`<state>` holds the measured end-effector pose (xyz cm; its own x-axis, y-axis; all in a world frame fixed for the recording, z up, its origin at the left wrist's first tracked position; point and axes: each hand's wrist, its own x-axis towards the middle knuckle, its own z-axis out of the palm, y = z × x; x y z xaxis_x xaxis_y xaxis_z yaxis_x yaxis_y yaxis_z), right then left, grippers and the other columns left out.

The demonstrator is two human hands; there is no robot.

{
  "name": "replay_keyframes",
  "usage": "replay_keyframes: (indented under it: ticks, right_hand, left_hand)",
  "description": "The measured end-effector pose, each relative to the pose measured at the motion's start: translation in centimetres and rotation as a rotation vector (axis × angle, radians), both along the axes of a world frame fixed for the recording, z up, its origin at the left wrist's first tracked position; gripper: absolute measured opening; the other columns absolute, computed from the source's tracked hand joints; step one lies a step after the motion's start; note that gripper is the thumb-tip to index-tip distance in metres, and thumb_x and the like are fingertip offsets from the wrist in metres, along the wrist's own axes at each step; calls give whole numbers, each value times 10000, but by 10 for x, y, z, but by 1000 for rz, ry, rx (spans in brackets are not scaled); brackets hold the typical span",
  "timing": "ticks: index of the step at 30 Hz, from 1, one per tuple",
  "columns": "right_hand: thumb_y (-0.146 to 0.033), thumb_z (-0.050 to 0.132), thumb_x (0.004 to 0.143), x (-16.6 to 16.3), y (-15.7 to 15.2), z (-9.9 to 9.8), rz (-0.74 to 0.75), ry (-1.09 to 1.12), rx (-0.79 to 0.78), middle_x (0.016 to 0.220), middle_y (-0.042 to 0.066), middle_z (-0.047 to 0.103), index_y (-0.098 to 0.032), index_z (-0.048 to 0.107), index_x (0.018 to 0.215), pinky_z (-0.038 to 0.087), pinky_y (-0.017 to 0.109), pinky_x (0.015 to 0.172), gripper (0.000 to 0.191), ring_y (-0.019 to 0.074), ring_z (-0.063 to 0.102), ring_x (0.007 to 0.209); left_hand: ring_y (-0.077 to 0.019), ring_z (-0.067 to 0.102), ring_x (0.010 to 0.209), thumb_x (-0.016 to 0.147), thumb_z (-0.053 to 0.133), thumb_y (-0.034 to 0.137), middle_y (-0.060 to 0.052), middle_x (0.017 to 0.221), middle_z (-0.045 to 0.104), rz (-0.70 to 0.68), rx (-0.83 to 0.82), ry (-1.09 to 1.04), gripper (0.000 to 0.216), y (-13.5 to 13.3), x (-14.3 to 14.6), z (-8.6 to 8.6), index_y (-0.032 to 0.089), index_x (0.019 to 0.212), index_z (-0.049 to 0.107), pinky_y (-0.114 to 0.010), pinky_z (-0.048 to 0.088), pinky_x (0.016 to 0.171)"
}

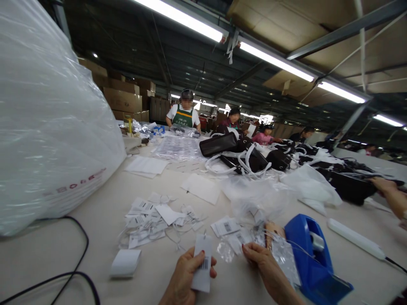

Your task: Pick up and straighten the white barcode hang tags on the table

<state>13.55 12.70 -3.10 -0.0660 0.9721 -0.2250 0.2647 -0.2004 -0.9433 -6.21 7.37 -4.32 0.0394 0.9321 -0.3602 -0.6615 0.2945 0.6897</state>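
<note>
Two hands low in the head view, mine. Left hand (186,275) pinches a white barcode tag (202,262) upright, thumb across its lower face, fingers behind. Right hand (262,262) sits just right of it, fingertips closed on a small clear plastic bag (284,256) whose crinkled film lies against the blue tape dispenser (310,254). Tag is above the table (95,220) near its front edge, between the two hands. Loose pile of more tags (152,220) with strings lies further out to the left; a few more just beyond the right hand. Big clear sack (47,118) fills the left side, black cable (76,262) below it. Dark handbags (241,154) mid-table. Several co-workers at the far end; another person's forearm (392,195) comes in at the right edge.
</note>
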Motion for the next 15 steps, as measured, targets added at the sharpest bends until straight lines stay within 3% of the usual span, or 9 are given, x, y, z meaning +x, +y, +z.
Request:
replay_keyframes:
  ticks: [4,8,15]
  right_hand:
    - [-489,607,626,-2,-5,4,20,77,17,485,-64,352,-189,437,519,259,239,487,360,95,298,471]
    - [-432,634,653,-13,-19,5,43,54,144,523,-53,378,-185,481,534,290,251,534,314,117,346,529]
    - [-250,514,823,-26,-50,-15,155,-322,938,673,27,543,-213,555,643,403,266,590,188,164,513,634]
  left_hand:
    - [-103,560,450,663,653,261,-64,617,671,-6,5,-3,182,-1,1,1,104,695,566,-196,366,463]
    - [-100,566,446,713,608,225,-81,652,686,-16,-5,-4,135,-2,1,2,96,728,569,-188,372,454]
    - [-91,564,420,764,547,152,-115,684,697,-66,-138,-65,66,-3,-5,12,106,811,541,-169,396,447]
